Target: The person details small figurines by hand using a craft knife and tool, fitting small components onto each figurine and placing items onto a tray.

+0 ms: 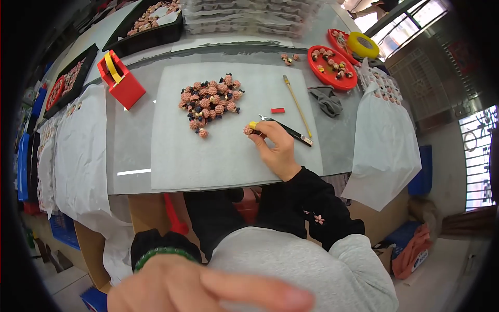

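Head view | right hand (279,148): fingers nearly closed, pinching small pink knobbly ball-shaped piece (247,130) over white foam-like sheet (234,166) | left hand (192,286): blurred near lens, grip can't tell | glossy grey tabletop (132,148): pink-and-black knobbly pile (210,101), round red plastic tray (325,80) | room: barred window (478,151) right

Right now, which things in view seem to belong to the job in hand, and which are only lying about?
Probably part of the job:
pink bumpy piece, pinched in the right hand
pile of similar pieces
white sheet beneath the pile
black pointed tool beside the hand

Apparently just lying about:
red tape dispenser
yellow roll
grey cloth
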### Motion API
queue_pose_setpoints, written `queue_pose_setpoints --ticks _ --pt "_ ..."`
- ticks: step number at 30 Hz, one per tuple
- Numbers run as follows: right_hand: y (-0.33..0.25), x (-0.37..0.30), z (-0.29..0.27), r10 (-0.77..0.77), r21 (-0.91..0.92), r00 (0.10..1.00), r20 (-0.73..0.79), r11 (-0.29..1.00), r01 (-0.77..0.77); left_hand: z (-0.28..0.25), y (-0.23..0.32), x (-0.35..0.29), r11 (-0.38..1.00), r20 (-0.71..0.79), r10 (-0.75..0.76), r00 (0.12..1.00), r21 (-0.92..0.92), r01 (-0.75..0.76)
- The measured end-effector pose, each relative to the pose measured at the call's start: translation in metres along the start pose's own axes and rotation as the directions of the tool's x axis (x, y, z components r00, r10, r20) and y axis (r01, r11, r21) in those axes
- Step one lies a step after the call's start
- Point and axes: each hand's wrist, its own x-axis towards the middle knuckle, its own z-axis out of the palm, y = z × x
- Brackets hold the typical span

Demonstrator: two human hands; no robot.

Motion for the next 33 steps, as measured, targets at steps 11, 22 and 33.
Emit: queue_pose_setpoints --ticks 11,22,33 --pt "-0.001 -0.002 0.004 -0.003 0.010 1.000 -0.004 1.000 0.003 0.022 0.019 0.012 0.963 0.182 0.001 0.983 -0.264 0.048" --pt "-0.004 0.001 0.002 -0.018 0.019 1.000 -0.014 1.000 0.019 0.013 -0.004 0.040 0.938 0.296 0.327 0.898 -0.219 -0.269" --pt "-0.003 0.001 0.004 0.005 -0.055 1.000 -0.009 0.998 -0.006 0.031 -0.029 0.052 0.808 0.186 -0.367 0.911 -0.421 0.411"
